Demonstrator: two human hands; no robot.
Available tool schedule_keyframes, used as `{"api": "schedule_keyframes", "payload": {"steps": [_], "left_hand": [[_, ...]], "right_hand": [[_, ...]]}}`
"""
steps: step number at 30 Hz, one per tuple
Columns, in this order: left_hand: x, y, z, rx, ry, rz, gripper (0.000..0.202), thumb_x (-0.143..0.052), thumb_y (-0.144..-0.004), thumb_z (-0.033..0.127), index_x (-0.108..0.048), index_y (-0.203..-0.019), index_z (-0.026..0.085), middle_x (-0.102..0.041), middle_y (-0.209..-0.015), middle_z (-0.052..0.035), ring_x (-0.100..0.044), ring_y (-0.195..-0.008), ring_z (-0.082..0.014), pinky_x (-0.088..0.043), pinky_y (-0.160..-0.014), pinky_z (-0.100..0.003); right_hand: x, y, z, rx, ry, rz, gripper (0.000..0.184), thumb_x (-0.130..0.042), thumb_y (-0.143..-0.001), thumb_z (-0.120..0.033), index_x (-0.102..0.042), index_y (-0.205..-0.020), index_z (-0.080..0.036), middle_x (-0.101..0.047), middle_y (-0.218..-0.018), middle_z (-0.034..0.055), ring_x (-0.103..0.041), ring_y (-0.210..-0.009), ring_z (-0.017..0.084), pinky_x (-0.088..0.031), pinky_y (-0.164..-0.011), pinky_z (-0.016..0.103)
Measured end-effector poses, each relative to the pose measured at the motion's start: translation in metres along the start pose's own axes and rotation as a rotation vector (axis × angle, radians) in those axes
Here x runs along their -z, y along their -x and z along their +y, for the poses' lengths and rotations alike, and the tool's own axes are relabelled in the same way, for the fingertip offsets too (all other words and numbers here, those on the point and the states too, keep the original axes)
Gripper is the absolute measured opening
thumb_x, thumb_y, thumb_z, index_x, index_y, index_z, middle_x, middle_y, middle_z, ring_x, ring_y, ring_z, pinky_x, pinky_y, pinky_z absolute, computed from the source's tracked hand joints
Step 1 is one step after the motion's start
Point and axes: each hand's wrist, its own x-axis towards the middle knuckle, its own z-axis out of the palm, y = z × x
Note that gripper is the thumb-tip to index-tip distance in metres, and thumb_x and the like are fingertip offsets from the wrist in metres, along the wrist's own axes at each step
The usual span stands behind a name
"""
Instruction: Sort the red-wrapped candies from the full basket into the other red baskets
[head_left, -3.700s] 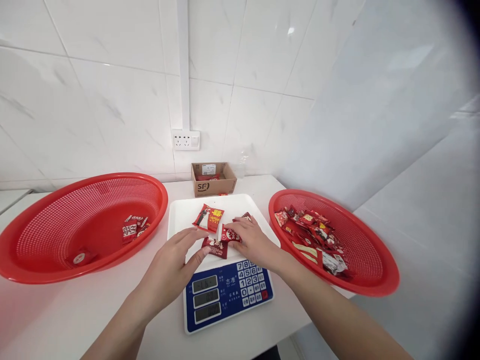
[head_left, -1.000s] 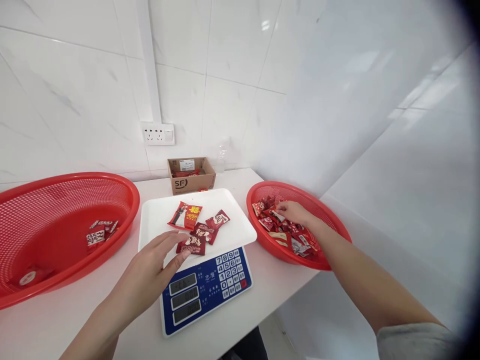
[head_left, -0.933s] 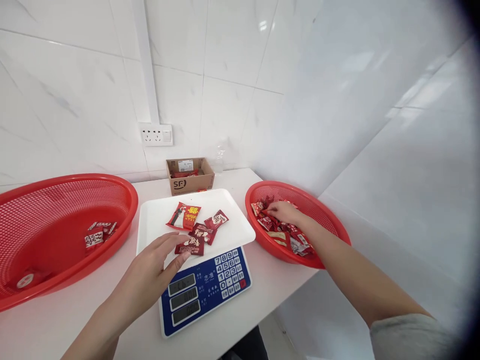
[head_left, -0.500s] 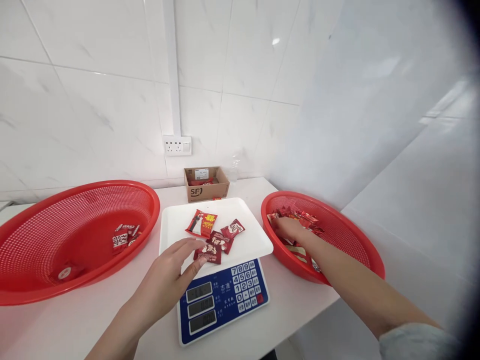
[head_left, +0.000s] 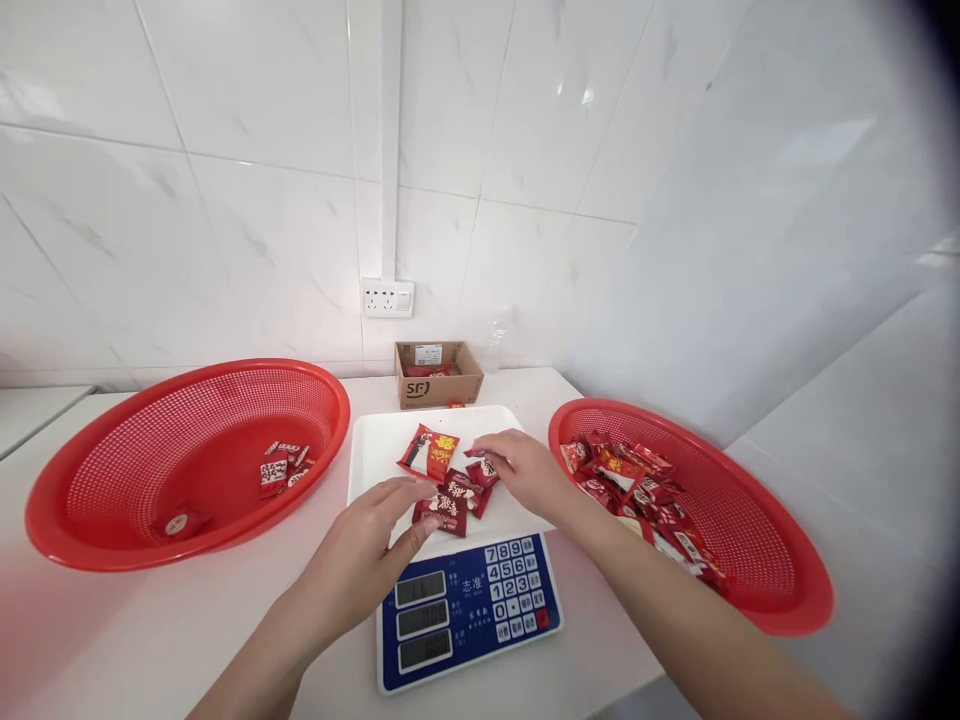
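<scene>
One red basket: left of my left hand, few packets inside.
Left hand: thumb and fingers parted.
Dark red packets: on white tray, between left and right hand.
Right hand: apart from the left; whether gripping, I cannot tell.
Second basket: to its right, more packets.

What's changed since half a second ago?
The right hand has moved left, out of the right red basket and over the scale's white tray; whether it holds anything is unclear. The left hand stays by the near maroon packets; the left red basket looks unchanged.
</scene>
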Motion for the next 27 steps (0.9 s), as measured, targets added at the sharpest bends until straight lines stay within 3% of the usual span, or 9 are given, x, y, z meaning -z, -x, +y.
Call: {"api": "schedule_keyframes", "payload": {"steps": [2,5,11,14,16,18,23,27], "left_hand": [[0.002,0.001,0.001,-0.006,-0.005,0.004,0.027,-0.041,-0.09,0.037,-0.056,-0.111,0.028,-0.062,-0.116,-0.0028,-0.058,-0.107,-0.02,-0.049,-0.088,-0.035],[0.004,0.002,0.001,-0.016,-0.006,0.019,0.027,-0.041,-0.09,0.036,-0.056,-0.111,0.027,-0.063,-0.116,-0.0033,-0.057,-0.107,-0.0204,-0.049,-0.089,-0.035],[0.005,0.003,0.002,-0.027,-0.005,0.025,0.028,-0.041,-0.09,0.035,-0.056,-0.112,0.027,-0.062,-0.116,-0.0034,-0.057,-0.108,-0.0205,-0.048,-0.09,-0.035],[0.006,0.003,0.004,-0.03,-0.005,0.022,0.027,-0.041,-0.09,0.033,-0.056,-0.112,0.027,-0.063,-0.115,-0.0026,-0.057,-0.107,-0.0193,-0.048,-0.091,-0.034],[0.007,0.004,0.005,-0.025,-0.007,0.026,0.026,-0.041,-0.09,0.033,-0.056,-0.111,0.027,-0.063,-0.115,-0.0023,-0.057,-0.107,-0.019,-0.048,-0.09,-0.034],[0.008,0.005,0.006,-0.025,-0.009,0.04,0.026,-0.041,-0.09,0.034,-0.056,-0.11,0.027,-0.062,-0.117,-0.002,-0.056,-0.109,-0.019,-0.048,-0.09,-0.034],[0.016,0.009,0.01,-0.055,0.009,0.074,0.026,-0.043,-0.09,0.033,-0.055,-0.113,0.028,-0.062,-0.118,-0.0012,-0.055,-0.11,-0.0187,-0.046,-0.092,-0.033],[0.023,0.01,0.01,-0.032,0.061,0.072,0.027,-0.043,-0.09,0.035,-0.056,-0.112,0.028,-0.063,-0.116,-0.0007,-0.057,-0.107,-0.0182,-0.05,-0.087,-0.031]], "right_hand": [[-0.008,-0.001,-0.004,0.0,-0.03,0.005,0.038,-0.041,-0.081,-0.007,-0.064,-0.106,-0.025,-0.063,-0.117,0.0036,-0.055,-0.11,0.017,-0.043,-0.094,0.033],[-0.011,0.003,-0.005,-0.067,-0.06,-0.001,0.04,-0.043,-0.083,-0.013,-0.059,-0.117,-0.023,-0.056,-0.127,0.0053,-0.048,-0.12,0.019,-0.038,-0.101,0.038],[-0.014,0.021,-0.019,-0.095,-0.094,-0.126,0.038,-0.046,-0.087,-0.03,-0.054,-0.124,-0.024,-0.058,-0.126,0.006,-0.052,-0.115,0.022,-0.039,-0.098,0.039],[-0.022,0.023,-0.032,-0.056,0.003,-0.113,0.045,-0.044,-0.088,-0.039,-0.05,-0.129,-0.021,-0.044,-0.139,0.0102,-0.034,-0.13,0.028,-0.029,-0.105,0.047],[-0.03,0.02,-0.04,-0.001,0.063,-0.152,0.052,-0.041,-0.088,-0.049,-0.045,-0.133,-0.025,-0.029,-0.148,0.0091,-0.015,-0.137,0.033,-0.018,-0.106,0.056],[-0.038,0.016,-0.045,0.055,0.093,-0.22,0.054,-0.039,-0.087,-0.055,-0.04,-0.136,-0.031,-0.021,-0.151,0.0062,-0.006,-0.138,0.035,-0.012,-0.104,0.062],[-0.044,0.008,-0.046,0.054,0.098,-0.267,0.051,-0.038,-0.088,-0.053,-0.043,-0.134,-0.032,-0.031,-0.147,0.0054,-0.017,-0.137,0.031,-0.012,-0.106,0.059],[-0.034,0.016,-0.04,0.025,-0.04,-0.129,0.046,-0.039,-0.089,-0.046,-0.048,-0.13,-0.027,-0.041,-0.142,0.006,-0.025,-0.135,0.026,-0.019,-0.107,0.055]]}}
